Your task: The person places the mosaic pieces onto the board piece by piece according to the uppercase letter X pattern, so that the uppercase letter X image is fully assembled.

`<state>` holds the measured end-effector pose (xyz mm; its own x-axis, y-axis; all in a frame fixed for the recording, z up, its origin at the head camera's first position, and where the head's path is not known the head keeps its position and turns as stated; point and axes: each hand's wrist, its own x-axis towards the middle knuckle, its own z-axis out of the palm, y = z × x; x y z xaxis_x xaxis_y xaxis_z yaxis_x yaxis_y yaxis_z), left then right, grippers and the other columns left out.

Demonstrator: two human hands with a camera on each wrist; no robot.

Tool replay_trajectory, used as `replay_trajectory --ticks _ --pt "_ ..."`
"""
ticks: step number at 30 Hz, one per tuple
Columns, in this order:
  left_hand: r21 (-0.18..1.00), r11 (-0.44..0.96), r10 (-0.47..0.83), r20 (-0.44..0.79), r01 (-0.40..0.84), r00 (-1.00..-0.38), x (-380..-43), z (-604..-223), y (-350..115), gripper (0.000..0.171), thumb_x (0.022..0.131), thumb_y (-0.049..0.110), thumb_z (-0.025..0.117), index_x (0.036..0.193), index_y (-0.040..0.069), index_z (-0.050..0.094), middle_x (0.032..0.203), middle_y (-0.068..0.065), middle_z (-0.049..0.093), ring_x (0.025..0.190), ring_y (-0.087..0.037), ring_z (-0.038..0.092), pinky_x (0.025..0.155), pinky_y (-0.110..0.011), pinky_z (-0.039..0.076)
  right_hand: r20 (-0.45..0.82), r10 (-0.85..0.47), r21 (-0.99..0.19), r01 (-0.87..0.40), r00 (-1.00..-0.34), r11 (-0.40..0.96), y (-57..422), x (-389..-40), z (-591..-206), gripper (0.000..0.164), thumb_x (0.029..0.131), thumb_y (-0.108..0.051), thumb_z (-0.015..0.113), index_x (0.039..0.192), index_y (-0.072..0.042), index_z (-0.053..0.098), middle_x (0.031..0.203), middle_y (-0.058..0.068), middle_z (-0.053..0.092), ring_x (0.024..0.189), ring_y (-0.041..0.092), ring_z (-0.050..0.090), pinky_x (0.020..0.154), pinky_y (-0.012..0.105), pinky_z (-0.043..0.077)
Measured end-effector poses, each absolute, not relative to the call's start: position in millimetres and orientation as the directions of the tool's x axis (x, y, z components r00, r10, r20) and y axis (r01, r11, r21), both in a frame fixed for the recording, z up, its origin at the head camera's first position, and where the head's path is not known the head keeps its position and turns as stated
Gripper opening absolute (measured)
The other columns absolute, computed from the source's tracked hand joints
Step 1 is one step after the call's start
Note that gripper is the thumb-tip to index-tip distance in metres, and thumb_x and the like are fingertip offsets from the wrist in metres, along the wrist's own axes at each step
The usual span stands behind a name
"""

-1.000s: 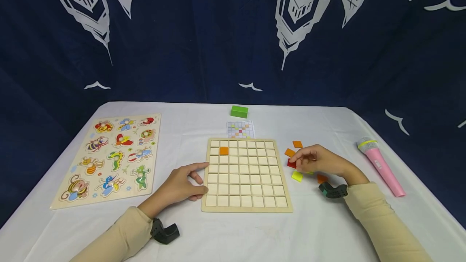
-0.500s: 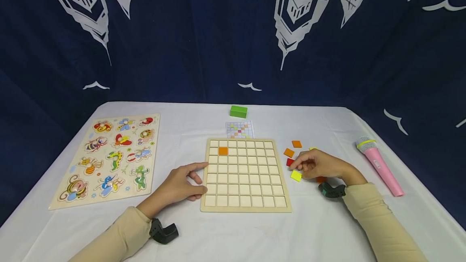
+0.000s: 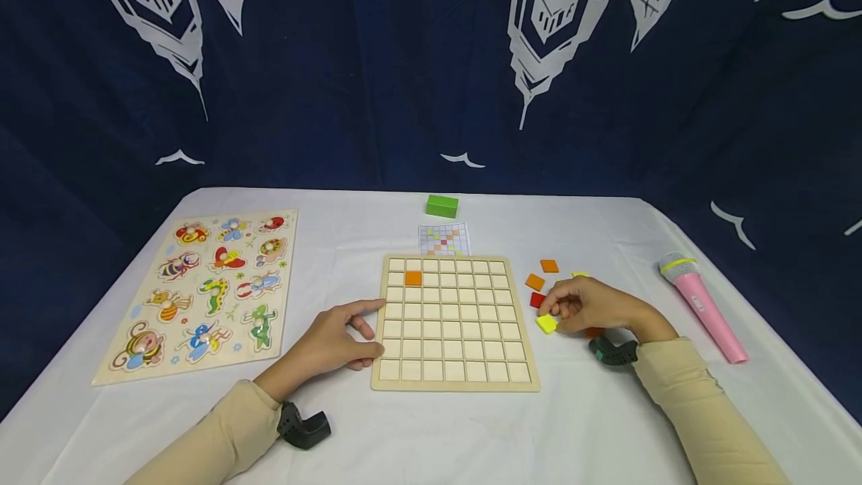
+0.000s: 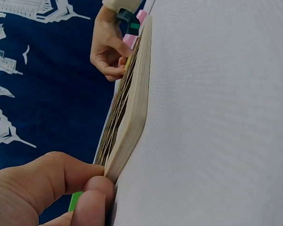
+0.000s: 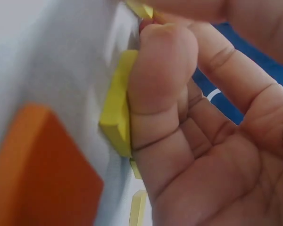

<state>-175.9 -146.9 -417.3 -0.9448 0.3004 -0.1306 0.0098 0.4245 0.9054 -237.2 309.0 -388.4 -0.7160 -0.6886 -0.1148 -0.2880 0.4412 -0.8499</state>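
Note:
A square wooden grid board lies in the middle, with one orange tile in a cell of its second row. My left hand rests at the board's left edge, index finger and thumb spread along it; the left wrist view has these fingertips right against the rim. Right of the board, my right hand pinches a yellow tile, which stands slightly tilted. Close by lie a red tile and two orange tiles. The right wrist view shows another yellow tile beneath the hand.
At the left lies an insect-picture puzzle board. Behind the grid board are a coloured pattern card and a green block. A pink toy microphone lies at the far right. Another orange tile sits near my right wrist.
My right hand has drawn back slightly from the red tile to the yellow one, which has tipped up at its fingertips. The left hand stays at the board's edge.

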Motion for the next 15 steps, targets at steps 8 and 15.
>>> replay_trajectory --ticks 8,15 --pt "0.904 0.426 0.313 -0.121 0.025 -0.942 -174.9 -417.7 -145.9 0.075 0.084 -0.003 0.084 0.154 0.000 0.057 0.098 -0.010 0.064 0.062 -0.015 0.074 0.057 -0.030 0.065 -0.101 -0.690 -0.863 -0.282 -0.717 0.420 311.6 -238.0 -389.8 0.029 0.084 0.009 0.078 0.111 0.013 0.072 0.092 0.001 0.062 0.078 0.010 0.053 0.068 0.017 0.048" --pt "0.902 0.431 0.311 -0.122 0.026 -0.942 -175.8 -418.2 -146.2 0.075 0.084 -0.002 0.085 0.154 0.001 0.058 0.098 -0.010 0.064 0.062 -0.015 0.074 0.057 -0.030 0.065 -0.092 -0.685 -0.851 -0.300 -0.723 0.432 310.7 -237.8 -386.6 0.026 0.086 0.008 0.076 0.111 0.011 0.072 0.094 0.005 0.064 0.078 0.012 0.055 0.069 0.017 0.050"
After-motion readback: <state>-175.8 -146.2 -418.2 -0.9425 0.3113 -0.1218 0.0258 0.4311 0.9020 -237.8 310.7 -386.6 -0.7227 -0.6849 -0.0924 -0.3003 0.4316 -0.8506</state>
